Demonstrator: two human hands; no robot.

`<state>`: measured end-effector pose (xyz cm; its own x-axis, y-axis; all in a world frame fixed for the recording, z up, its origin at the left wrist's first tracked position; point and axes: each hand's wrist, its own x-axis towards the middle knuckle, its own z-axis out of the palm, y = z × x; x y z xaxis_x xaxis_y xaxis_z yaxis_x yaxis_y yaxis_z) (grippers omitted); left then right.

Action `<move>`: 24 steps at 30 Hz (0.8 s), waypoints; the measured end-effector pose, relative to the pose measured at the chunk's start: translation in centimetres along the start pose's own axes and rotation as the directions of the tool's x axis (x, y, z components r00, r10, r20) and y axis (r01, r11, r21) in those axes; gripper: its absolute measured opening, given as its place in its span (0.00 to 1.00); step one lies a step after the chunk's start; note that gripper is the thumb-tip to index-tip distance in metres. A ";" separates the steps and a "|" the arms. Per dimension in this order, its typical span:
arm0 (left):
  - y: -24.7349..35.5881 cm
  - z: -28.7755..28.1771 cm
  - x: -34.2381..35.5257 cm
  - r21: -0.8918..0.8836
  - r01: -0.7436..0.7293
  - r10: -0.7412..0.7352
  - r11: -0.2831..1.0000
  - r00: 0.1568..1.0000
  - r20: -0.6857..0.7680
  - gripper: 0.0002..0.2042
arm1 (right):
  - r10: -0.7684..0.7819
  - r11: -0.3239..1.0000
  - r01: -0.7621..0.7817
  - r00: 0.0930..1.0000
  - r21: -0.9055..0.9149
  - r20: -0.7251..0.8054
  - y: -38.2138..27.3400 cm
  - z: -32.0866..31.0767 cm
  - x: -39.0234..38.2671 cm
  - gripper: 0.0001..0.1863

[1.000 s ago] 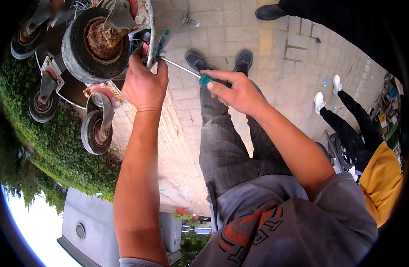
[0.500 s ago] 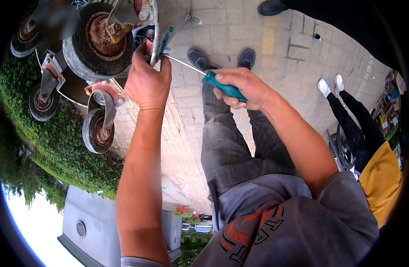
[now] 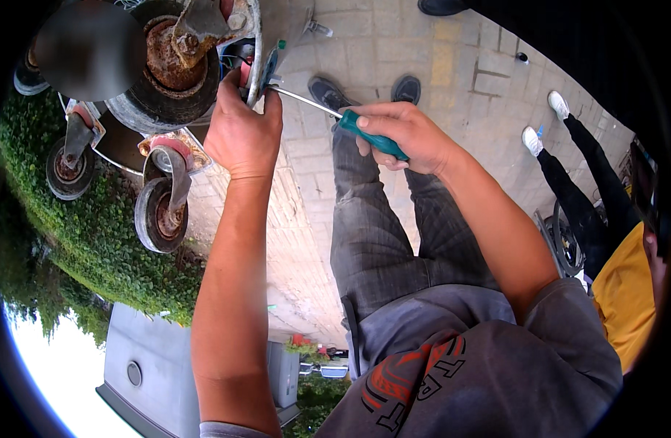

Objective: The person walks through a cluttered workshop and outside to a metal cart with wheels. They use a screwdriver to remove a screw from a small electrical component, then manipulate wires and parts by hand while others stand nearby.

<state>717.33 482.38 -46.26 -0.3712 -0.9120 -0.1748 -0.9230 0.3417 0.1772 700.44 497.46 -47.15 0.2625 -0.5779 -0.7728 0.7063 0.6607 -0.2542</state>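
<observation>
My left hand [image 3: 240, 135] grips the edge of an upturned metal frame [image 3: 254, 36] at upper left; its fingertips are partly hidden beside a red part [image 3: 245, 71], thin wires and a small blue piece [image 3: 270, 66]. My right hand [image 3: 416, 142] is closed round the teal handle of a screwdriver [image 3: 372, 136], whose thin shaft reaches left to the blue piece by my left thumb; the tip's exact contact cannot be told. A large rusty caster wheel [image 3: 175, 102] sits just left of my left hand, with smaller casters [image 3: 160, 215] below it.
My legs and shoes are on pale paving [image 3: 459, 87]. At the right a person in yellow [image 3: 620, 292] and white shoes is beside a dark wheeled object [image 3: 558, 244]; another dark-clad foot [image 3: 441, 7] shows at top. A hedge [image 3: 94, 248] runs along the left. A blurred patch hides part of the casters.
My right hand has shifted slightly right and changed its grip, showing more of the handle. My left hand moved slightly right. The person in yellow has moved a foot.
</observation>
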 end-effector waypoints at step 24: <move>-0.3 0.2 0.0 0.015 -0.020 0.020 1.000 1.000 -0.015 0.20 | 0.075 0.964 -0.047 0.992 -0.260 0.100 -0.6 -1.9 2.6 0.20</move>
<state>717.59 482.34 -46.49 -0.3881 -0.9082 -0.1566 -0.9168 0.3630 0.1665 699.46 496.48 -50.08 0.3792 -0.5717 -0.7276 0.4977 0.7889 -0.3605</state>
